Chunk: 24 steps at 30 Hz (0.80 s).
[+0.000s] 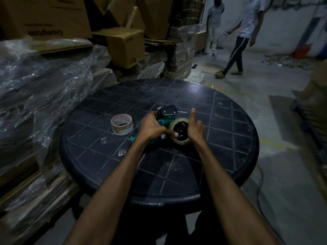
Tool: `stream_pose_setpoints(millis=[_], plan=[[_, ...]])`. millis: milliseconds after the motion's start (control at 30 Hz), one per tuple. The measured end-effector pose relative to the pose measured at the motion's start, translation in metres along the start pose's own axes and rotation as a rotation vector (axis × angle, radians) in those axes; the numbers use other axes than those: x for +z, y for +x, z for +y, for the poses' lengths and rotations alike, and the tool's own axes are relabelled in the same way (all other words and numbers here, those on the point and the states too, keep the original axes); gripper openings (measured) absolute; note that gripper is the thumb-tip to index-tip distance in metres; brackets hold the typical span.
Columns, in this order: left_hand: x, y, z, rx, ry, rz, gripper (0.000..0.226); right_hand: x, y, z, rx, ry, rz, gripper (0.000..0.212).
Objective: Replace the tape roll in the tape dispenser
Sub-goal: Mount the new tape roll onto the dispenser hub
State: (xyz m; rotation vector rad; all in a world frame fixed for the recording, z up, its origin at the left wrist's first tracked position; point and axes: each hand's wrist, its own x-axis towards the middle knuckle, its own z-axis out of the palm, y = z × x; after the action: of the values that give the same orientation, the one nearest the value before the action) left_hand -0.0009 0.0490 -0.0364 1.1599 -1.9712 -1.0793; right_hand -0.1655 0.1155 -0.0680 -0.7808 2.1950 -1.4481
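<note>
On the round black table point(230, 121) lies the green tape dispenser point(163, 123), gripped by the curled left hand point(154, 128); the right hand point(194, 128), fingers loosely open, cups its mounted clear roll point(182, 142); a spare tape roll point(122, 124) sits just left.

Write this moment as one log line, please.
left hand: holds tape dispenser | right hand: on mounted roll | spare roll: table
</note>
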Motion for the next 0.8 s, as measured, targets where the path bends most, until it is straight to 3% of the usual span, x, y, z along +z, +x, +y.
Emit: stream_pose_setpoints(millis=[100,200,333,433,600,800], plan=[[0.000,0.001,-0.002,-0.035,-0.007,-0.019,0.115,-0.002,0.001,0.003,-0.009,0.016,-0.031,0.110],[0.001,0.001,-0.001,-0.059,-0.010,-0.034,0.110,-0.008,0.001,0.003,-0.045,-0.006,-0.107,0.107],[0.002,0.001,-0.001,-0.068,0.004,-0.022,0.069,-0.007,0.002,0.001,-0.069,-0.047,-0.088,0.087],[0.002,0.001,0.001,-0.085,-0.028,-0.019,0.072,-0.003,0.003,0.002,-0.073,-0.032,-0.073,0.079],[0.004,0.001,0.005,-0.096,-0.041,0.012,0.099,0.001,0.007,0.004,-0.035,0.015,-0.036,0.082],[0.002,0.004,0.008,-0.111,-0.053,-0.006,0.088,0.006,0.011,0.004,0.003,0.018,0.034,0.083]])
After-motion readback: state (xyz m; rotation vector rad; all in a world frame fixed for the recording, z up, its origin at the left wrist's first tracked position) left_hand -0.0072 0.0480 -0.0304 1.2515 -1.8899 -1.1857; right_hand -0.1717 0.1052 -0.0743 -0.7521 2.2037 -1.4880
